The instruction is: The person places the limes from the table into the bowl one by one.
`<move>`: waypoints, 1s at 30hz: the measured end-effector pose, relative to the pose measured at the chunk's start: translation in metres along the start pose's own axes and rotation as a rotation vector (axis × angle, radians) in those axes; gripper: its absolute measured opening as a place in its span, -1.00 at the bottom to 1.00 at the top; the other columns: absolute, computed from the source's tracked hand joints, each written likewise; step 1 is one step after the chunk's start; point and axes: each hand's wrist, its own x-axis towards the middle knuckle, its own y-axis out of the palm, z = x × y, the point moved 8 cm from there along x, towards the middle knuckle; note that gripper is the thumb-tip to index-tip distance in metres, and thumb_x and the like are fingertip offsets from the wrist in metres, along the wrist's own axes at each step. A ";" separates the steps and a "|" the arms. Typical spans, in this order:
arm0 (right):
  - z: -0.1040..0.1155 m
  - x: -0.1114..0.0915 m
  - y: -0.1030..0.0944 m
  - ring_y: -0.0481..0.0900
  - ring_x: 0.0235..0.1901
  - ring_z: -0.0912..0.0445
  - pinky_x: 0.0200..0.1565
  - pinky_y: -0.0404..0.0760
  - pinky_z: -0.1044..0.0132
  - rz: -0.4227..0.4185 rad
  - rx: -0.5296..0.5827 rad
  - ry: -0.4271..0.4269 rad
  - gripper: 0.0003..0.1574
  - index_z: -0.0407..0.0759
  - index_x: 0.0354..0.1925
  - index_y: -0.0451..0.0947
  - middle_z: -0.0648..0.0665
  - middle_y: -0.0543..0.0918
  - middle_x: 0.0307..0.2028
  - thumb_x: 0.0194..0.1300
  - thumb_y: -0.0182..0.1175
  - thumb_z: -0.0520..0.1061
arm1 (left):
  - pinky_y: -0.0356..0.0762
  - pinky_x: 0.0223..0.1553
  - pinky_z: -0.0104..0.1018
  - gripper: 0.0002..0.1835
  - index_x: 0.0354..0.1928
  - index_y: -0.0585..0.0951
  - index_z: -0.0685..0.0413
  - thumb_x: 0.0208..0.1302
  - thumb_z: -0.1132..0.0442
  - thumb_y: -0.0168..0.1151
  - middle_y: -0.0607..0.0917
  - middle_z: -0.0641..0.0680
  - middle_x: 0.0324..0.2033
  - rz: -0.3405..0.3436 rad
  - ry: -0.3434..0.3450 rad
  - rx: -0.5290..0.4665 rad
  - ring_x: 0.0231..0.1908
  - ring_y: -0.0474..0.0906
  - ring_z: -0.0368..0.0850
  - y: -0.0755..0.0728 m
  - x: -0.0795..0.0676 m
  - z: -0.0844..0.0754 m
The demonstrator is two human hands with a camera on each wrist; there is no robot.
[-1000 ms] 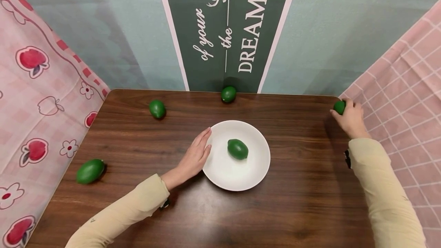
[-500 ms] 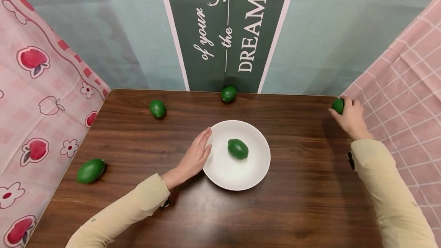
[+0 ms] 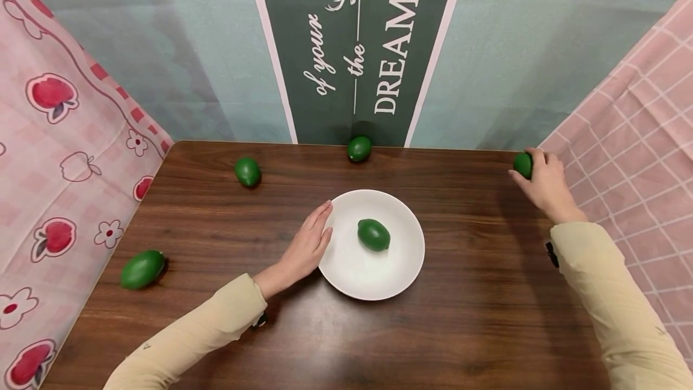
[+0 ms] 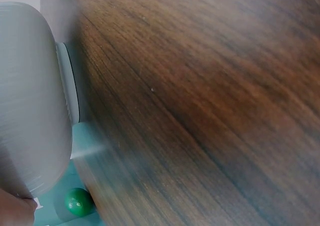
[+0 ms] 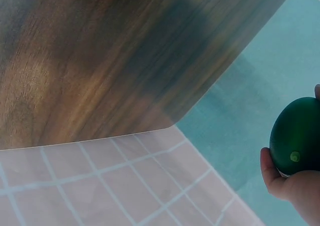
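My left hand (image 3: 303, 245) lies with extended fingers against the left rim of a white bowl (image 3: 346, 275). Inside the bowl rests a green lime (image 3: 373, 234). In the left wrist view the bowl's outer side (image 4: 30, 100) fills the left, and a bit of the hand (image 4: 15, 209) shows at the bottom corner. Over the table's back right corner, my right hand (image 3: 547, 184) grips another lime (image 3: 523, 165) between thumb and fingers. That held lime (image 5: 296, 136) also shows at the right edge of the right wrist view, with fingertips around it.
Other limes lie on the brown wooden table (image 3: 465, 330): the back-middle lime (image 3: 360, 148), the back-left lime (image 3: 247, 171) and the far-left lime (image 3: 143, 269). Printed cloths hang along the back (image 3: 503, 47), left (image 3: 70, 197) and right (image 3: 644, 155).
My right hand, gripping its lime, has shifted slightly left from the table's back right corner. The left hand, the bowl and the other limes stay in place.
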 end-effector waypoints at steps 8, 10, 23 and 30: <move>0.008 -0.002 -0.004 0.07 0.00 -0.48 -0.22 0.23 -0.32 0.005 -0.010 -0.033 -0.25 -0.37 0.29 0.01 -0.63 0.08 0.09 0.33 -0.02 0.02 | 0.08 0.27 -0.17 -0.51 0.29 0.20 0.34 0.37 0.29 -0.11 0.21 0.18 0.30 0.001 -0.001 -0.002 0.30 0.10 -0.01 -0.001 0.000 -0.001; 0.012 -0.003 -0.005 0.07 0.00 -0.48 -0.20 0.22 -0.32 -0.002 -0.009 -0.047 -0.26 -0.37 0.28 0.02 -0.63 0.09 0.09 0.32 -0.01 0.01 | 0.08 0.28 -0.17 -0.51 0.29 0.20 0.34 0.37 0.29 -0.11 0.21 0.18 0.30 0.002 -0.002 -0.003 0.30 0.10 -0.01 -0.001 0.000 -0.001; 0.036 -0.006 -0.013 0.12 -0.06 -0.45 -0.20 0.21 -0.31 -0.063 -0.009 -0.156 -0.32 -0.41 0.21 0.11 -0.61 0.17 0.02 0.25 0.10 -0.12 | 0.07 0.28 -0.18 -0.51 0.29 0.20 0.34 0.37 0.29 -0.11 0.21 0.18 0.30 -0.004 -0.003 -0.005 0.30 0.10 -0.02 0.000 0.001 -0.001; 0.050 -0.009 -0.017 0.18 -0.08 -0.44 -0.19 0.23 -0.31 -0.110 -0.012 -0.223 -0.32 -0.42 0.18 0.16 -0.60 0.22 -0.02 0.17 0.18 -0.21 | 0.09 0.27 -0.15 -0.51 0.29 0.21 0.34 0.37 0.29 -0.10 0.22 0.18 0.30 -0.010 0.002 -0.010 0.30 0.11 0.00 0.000 0.001 -0.001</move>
